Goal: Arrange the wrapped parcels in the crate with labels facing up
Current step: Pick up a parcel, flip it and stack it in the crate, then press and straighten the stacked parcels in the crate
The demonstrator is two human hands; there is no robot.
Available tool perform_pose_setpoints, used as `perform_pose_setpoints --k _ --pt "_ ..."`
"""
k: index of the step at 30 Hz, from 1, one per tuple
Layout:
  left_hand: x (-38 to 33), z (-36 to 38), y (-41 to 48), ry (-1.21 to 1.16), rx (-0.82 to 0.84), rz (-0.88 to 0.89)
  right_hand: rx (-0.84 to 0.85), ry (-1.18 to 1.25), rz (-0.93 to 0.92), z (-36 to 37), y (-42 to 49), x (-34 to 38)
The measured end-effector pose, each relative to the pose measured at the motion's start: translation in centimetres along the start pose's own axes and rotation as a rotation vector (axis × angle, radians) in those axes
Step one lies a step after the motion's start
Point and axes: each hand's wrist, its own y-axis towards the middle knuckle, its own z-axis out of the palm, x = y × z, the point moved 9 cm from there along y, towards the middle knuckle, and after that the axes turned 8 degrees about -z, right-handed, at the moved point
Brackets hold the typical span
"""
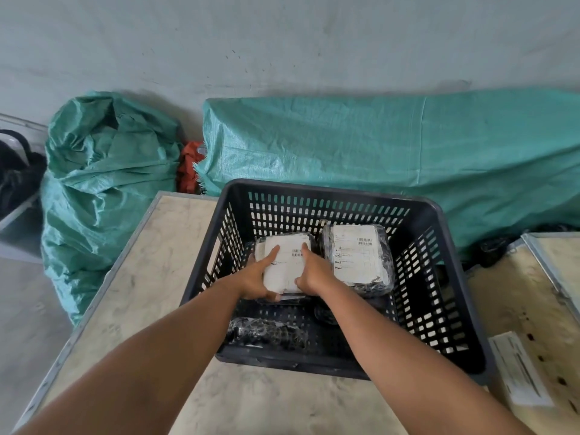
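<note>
A dark slotted plastic crate (pixel 452 296) stands on a pale table. Inside, at the back left, lies a wrapped parcel (pixel 287 246) with its white label up. My left hand (pixel 255 277) grips its left edge and my right hand (pixel 314 271) rests on its right side, fingers over the label. A second wrapped parcel (pixel 357 255) lies label up beside it at the back right. At the crate's front left lies a dark wrapped parcel (pixel 270 334) with no label showing.
The table (pixel 147 287) has a metal-edged rim. A white box (pixel 521 368) lies on a second table (pixel 527 293) to the right. Green woven sacks (pixel 103 183) and a green covered heap (pixel 376 146) sit behind, against the wall.
</note>
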Motion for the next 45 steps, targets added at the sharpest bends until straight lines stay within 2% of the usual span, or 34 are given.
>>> perform_pose_setpoints --k 2,7,9,17,28,31,33,37,42,45 --pt "0.1 0.1 0.3 0.064 -0.014 0.007 0.022 0.01 0.019 0.5 0.4 -0.2" --pt "-1.6 -1.4 -0.1 0.094 -0.226 0.086 -0.02 0.049 0.007 0.6 0.5 -0.7" --pt "-1.7 -1.9 -0.2 0.085 -0.261 0.111 -0.02 0.045 -0.008 0.7 0.4 -0.6" --pt "-0.4 -2.0 1.0 0.052 -0.193 0.074 0.003 0.045 -0.014 1.2 0.8 -0.9" --pt "-2.2 -3.0 -1.0 -0.021 -0.243 0.025 -0.057 0.133 -0.024 0.1 0.3 -0.6" --pt "-3.8 -4.8 -3.4 -0.063 -0.247 -0.001 -0.1 0.185 -0.115 -2.7 -1.2 1.2" --pt "-5.0 -6.4 -5.6 -0.085 -0.254 0.076 -0.11 0.213 -0.211 -5.0 -2.6 2.6" --pt "-5.3 -7.5 -10.6 -0.124 -0.219 0.178 -0.019 0.314 -0.279 -6.9 -5.4 2.6" --pt "-2.8 -3.9 -13.4 -0.132 0.046 0.185 0.176 0.275 -0.302 -3.8 -6.6 0.6" --pt "-1.8 -2.6 -13.6 0.006 0.056 0.207 0.351 0.238 -0.317 -0.5 -6.6 0.0"
